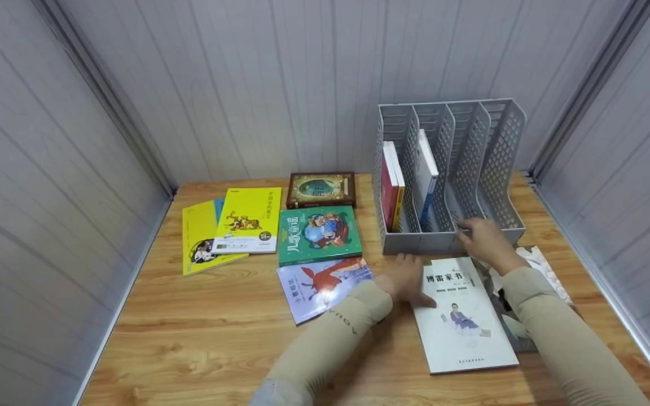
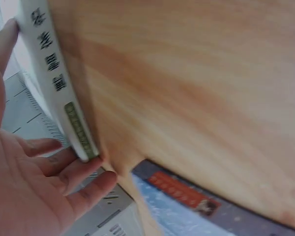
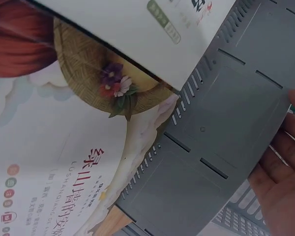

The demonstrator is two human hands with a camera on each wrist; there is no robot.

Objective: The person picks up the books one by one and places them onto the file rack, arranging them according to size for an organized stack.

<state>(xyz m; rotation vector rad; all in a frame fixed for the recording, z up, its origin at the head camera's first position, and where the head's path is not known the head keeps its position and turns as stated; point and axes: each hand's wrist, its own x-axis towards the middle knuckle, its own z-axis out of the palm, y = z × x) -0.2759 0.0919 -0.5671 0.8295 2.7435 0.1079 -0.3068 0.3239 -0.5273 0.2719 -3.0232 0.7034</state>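
Note:
A white book (image 1: 466, 321) lies face up in front of a grey file organizer (image 1: 415, 242). My left hand (image 1: 404, 279) is at the book's upper left corner. In the left wrist view the thumb touches the cover, and loosely extended fingers meet the end of the spine (image 2: 54, 73). My right hand (image 1: 488, 242) grips the organizer's front lip, fingers bent over its edge, in the right wrist view too. Under the white book lies another book with a straw hat on its cover (image 3: 88, 69), partly covered by it and by my right forearm.
Thin books stand in the organizer's two left compartments, including a white one (image 1: 426, 163). To the left lie a purple book (image 1: 313, 287), a green book (image 1: 322, 234), a brown boxed book (image 1: 322, 189) and overlapping yellow books (image 1: 251, 217). Panel walls enclose the wooden table (image 1: 206, 338).

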